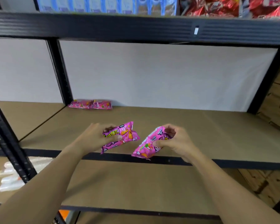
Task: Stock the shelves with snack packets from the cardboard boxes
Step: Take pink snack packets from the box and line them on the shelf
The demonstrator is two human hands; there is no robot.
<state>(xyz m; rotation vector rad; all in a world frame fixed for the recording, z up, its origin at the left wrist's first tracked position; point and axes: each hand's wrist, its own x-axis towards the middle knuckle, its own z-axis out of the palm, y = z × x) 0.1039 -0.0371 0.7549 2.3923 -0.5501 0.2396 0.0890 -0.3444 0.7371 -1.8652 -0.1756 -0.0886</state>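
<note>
While your left hand (94,139) grips one pink snack packet (120,136) & your right hand (176,141) grips another pink packet (147,146) over the shelf's (217,135) front edge, two more packets (90,104) lie at the back left corner by a black post (60,71).

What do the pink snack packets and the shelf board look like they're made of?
Pink snack packets: likely thin glossy plastic film, since it crinkles and shines in the left hand's grip. Shelf board: matte brown, probably fibreboard or particleboard, flat and grainless. Frame: black, probably painted metal.
</note>
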